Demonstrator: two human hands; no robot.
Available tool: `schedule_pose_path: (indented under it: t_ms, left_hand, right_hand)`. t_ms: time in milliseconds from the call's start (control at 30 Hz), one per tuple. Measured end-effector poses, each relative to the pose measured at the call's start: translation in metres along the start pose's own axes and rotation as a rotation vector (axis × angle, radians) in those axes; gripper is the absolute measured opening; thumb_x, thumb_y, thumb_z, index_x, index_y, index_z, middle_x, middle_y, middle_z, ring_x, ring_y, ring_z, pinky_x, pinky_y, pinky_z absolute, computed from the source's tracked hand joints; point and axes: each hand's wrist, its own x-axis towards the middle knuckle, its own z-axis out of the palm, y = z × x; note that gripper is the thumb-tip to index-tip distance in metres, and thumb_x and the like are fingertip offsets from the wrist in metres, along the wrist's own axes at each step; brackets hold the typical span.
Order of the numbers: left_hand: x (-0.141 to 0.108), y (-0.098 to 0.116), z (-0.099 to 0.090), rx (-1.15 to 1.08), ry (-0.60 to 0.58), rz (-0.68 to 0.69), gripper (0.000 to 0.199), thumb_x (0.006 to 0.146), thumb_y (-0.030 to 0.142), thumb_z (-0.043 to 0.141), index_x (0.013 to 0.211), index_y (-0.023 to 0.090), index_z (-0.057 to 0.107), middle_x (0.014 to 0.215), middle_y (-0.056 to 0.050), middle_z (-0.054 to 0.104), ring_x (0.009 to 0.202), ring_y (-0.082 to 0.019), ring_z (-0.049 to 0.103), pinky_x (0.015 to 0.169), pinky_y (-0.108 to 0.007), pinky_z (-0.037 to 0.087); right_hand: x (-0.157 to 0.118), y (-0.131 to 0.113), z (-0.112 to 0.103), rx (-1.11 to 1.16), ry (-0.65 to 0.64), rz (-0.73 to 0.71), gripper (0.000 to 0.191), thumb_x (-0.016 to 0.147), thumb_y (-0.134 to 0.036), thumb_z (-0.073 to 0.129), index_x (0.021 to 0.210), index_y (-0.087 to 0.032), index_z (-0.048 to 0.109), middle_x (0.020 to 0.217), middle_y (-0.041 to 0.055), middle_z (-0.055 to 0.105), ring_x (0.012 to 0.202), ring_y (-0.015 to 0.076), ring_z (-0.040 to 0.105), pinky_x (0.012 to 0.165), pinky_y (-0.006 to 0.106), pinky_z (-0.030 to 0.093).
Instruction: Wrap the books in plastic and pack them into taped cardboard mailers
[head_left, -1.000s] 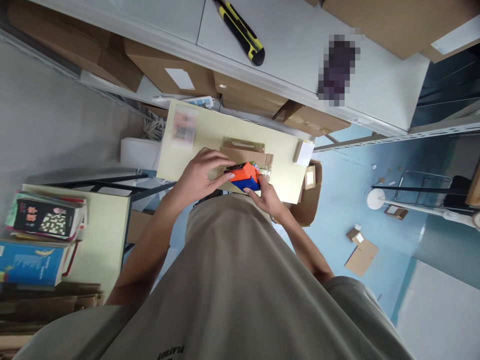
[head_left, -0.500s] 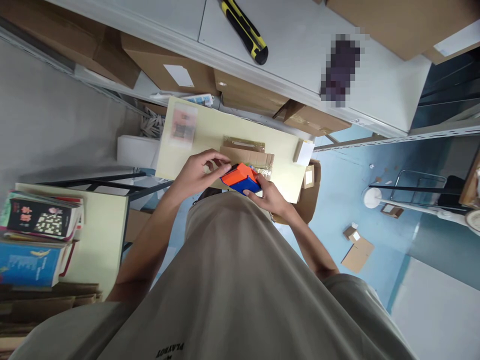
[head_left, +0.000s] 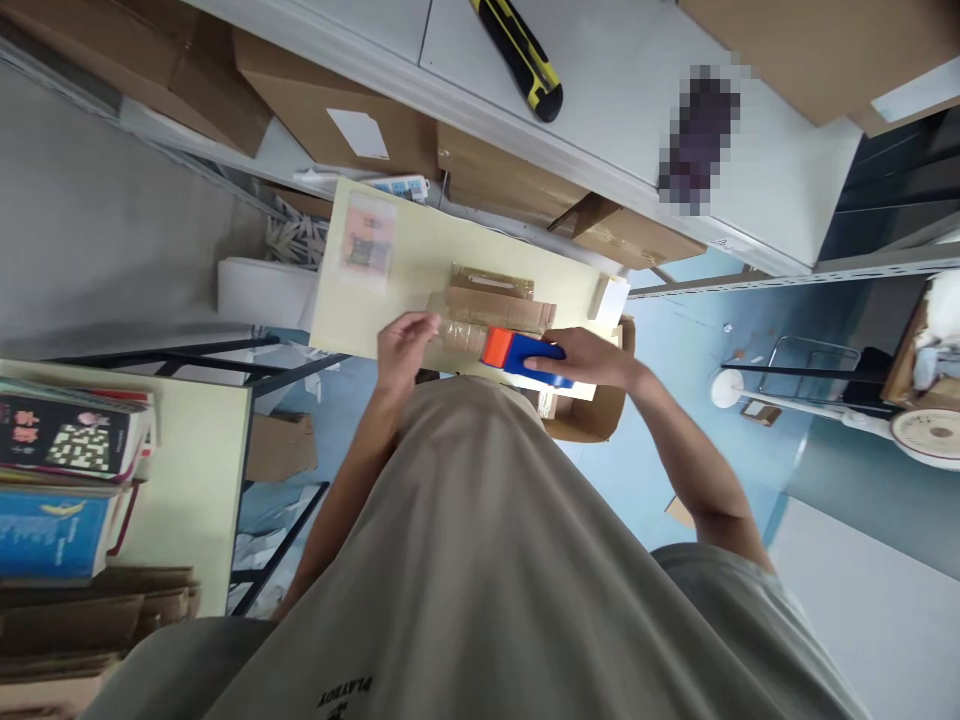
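Note:
My right hand (head_left: 589, 355) grips a blue and orange tape dispenser (head_left: 531, 360) just above the front edge of the pale yellow table (head_left: 427, 250). A strip of clear tape (head_left: 461, 337) stretches from its orange end to my left hand (head_left: 403, 350), whose closed fingertips pinch the free end. Behind the strip, a piece of brown cardboard (head_left: 501, 308) lies on the table, with a taped cardboard packet (head_left: 491, 281) beyond it. To the right stands a small white box (head_left: 607, 298).
A shelf above the table carries a yellow and black utility knife (head_left: 525, 60) and a blurred dark item (head_left: 700, 140). Cardboard boxes (head_left: 510, 175) fill the level below. Books (head_left: 71, 435) are stacked on the left table. An open carton (head_left: 600, 415) sits beside the table's right end.
My hands have moved apart. The dispenser has shifted right and turned in my right hand, and a length of clear tape now shows between it and my left hand.

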Motion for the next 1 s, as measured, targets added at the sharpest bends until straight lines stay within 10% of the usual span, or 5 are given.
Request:
schedule_pose_path:
  t_ms: [500,1000]
  left_hand:
    - [0.055,-0.078,-0.031,-0.053,0.075,-0.038,0.045,0.075,0.063,0.081,0.087,0.021,0.073,0.077,-0.002,0.066,0.071,-0.014,0.057,0.064,-0.027,0.045]
    - [0.087,-0.12,0.009,0.118,-0.06,-0.054,0.044,0.078,0.057,0.081,0.101,0.02,0.073,0.09,-0.005,0.073,0.078,-0.016,0.065,0.074,-0.028,0.048]
  right_hand:
    - [0.072,0.024,0.006,-0.117,-0.057,0.126,0.059,0.092,-0.08,0.066,0.084,-0.021,0.063,0.081,0.0059,0.067,0.069,0.0191,0.06,0.061,0.034,0.039]
    - [0.094,0.033,0.009,-0.187,-0.05,0.186,0.053,0.092,-0.073,0.072,0.086,-0.021,0.067,0.078,0.006,0.068,0.07,0.0206,0.059,0.066,0.034,0.039]
